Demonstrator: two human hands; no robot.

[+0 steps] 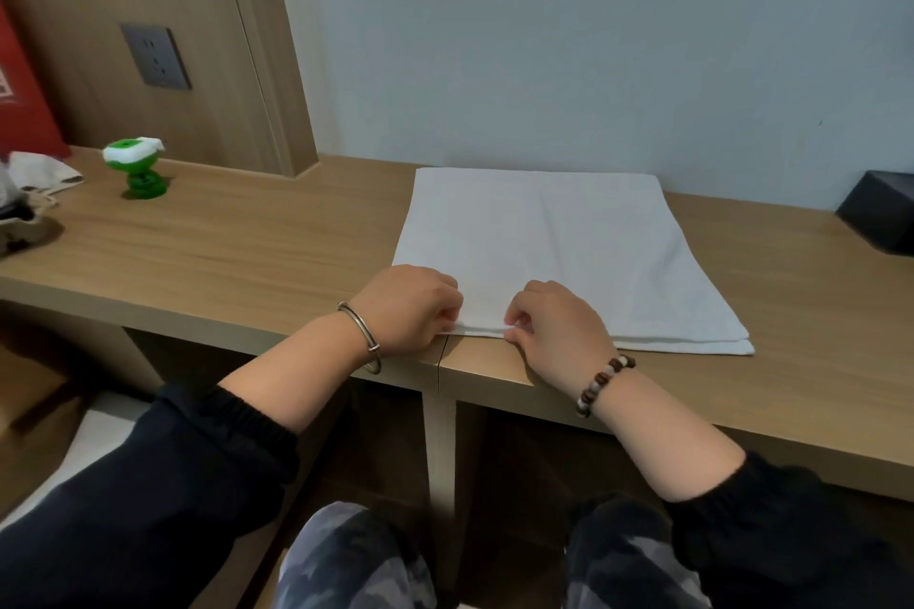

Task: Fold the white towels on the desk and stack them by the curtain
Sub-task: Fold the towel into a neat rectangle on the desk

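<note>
At the desk [247, 252] edge, both hands pinch the towel's [554, 247] near edge.

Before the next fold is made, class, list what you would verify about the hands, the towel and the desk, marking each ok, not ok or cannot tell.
1. Left hand pinches the near edge of the white towel: ok.
2. Right hand pinches the same edge: ok.
3. Towel lies flat on the desk: ok.
4. Layers line up at the near right corner: not ok, slightly offset.
5. Black box is apart from the towel: ok.
6. Stacking spot by the curtain: cannot tell, no curtain in view.
</note>
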